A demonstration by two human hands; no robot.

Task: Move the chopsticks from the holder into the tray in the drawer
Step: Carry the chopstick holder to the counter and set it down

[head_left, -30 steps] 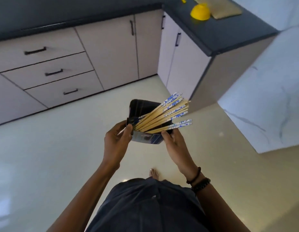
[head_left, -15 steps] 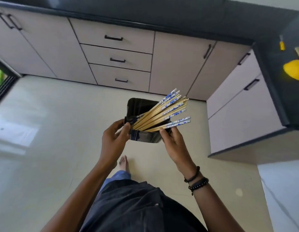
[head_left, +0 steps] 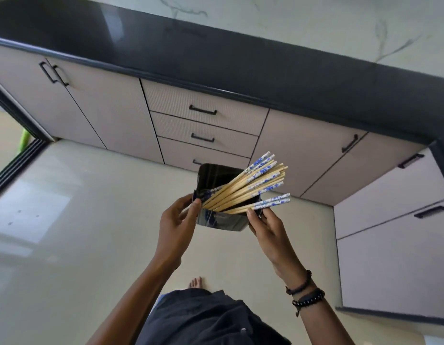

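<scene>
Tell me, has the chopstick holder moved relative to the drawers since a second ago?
Yes. The black holder has been carried toward the three-drawer stack; it now overlaps the bottom drawer, with both hands gripping it.

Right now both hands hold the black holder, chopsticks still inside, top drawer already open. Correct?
Not quite. In the head view the left hand and right hand do hold the black holder with the chopsticks inside, but the top drawer is shut.

The chopsticks (head_left: 250,188) at frame centre are showing pale wood with blue-and-white patterned tops, sitting in a glossy black holder (head_left: 222,221). Above them, beige ribbed drawers (head_left: 203,125) are wearing black handles under a black countertop (head_left: 216,53). White, grey-veined wall (head_left: 315,23) is filling the upper right; the floor (head_left: 79,220) is gleaming cream.
</scene>
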